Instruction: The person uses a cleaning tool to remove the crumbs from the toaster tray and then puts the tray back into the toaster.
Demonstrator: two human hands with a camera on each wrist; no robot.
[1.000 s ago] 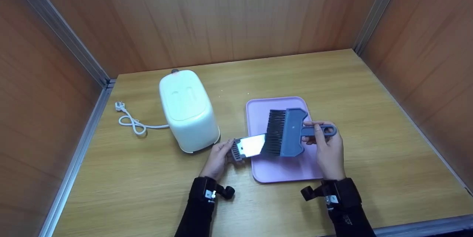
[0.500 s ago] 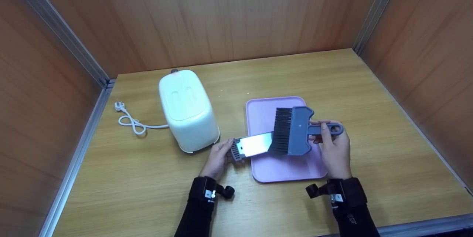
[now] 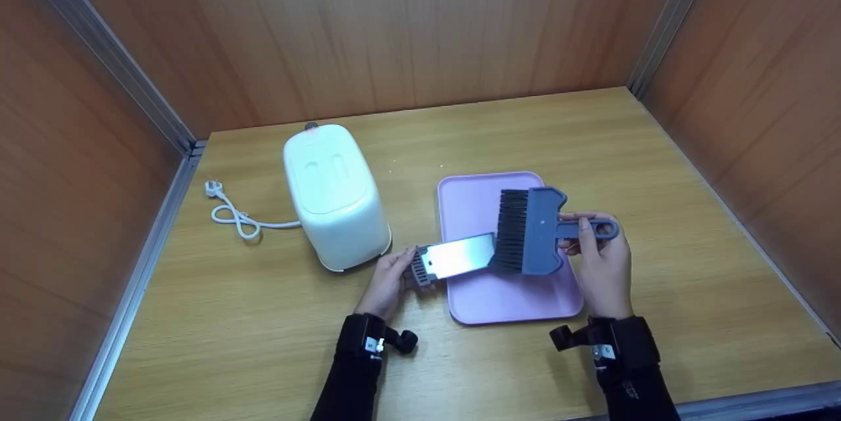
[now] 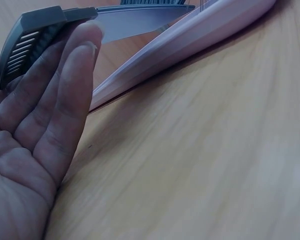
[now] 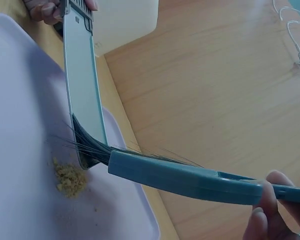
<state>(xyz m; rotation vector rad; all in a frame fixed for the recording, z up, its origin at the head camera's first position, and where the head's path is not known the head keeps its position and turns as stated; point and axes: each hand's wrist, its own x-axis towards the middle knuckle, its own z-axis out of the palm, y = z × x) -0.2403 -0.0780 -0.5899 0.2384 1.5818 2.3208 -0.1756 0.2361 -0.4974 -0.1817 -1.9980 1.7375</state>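
Note:
My left hand (image 3: 386, 283) pinches the slotted grey end of a flat metal crumb tray (image 3: 456, 257), thumb above and fingers below. The metal part reaches out over a pink plastic tray (image 3: 499, 309). In my right hand (image 3: 604, 270) is a blue-grey brush (image 3: 542, 230), gripped by its looped handle. Its black bristles (image 5: 92, 142) bend against the free end of the crumb tray in the right wrist view. Under that end a small heap of yellowish crumbs (image 5: 71, 180) lies on the pink tray; the brush hides it from the head view.
Left of the pink tray stands a white toaster-like appliance (image 3: 335, 198) with a smooth top. Its white cord (image 3: 246, 221) loops toward a plug (image 3: 213, 189) at the left. Wooden panels (image 3: 407, 27) wall the table (image 3: 315, 342) at the back and both sides.
My right hand has drawn the brush rightward along the crumb tray to its free end, uncovering more metal. My left hand and the pink tray have stayed in place.

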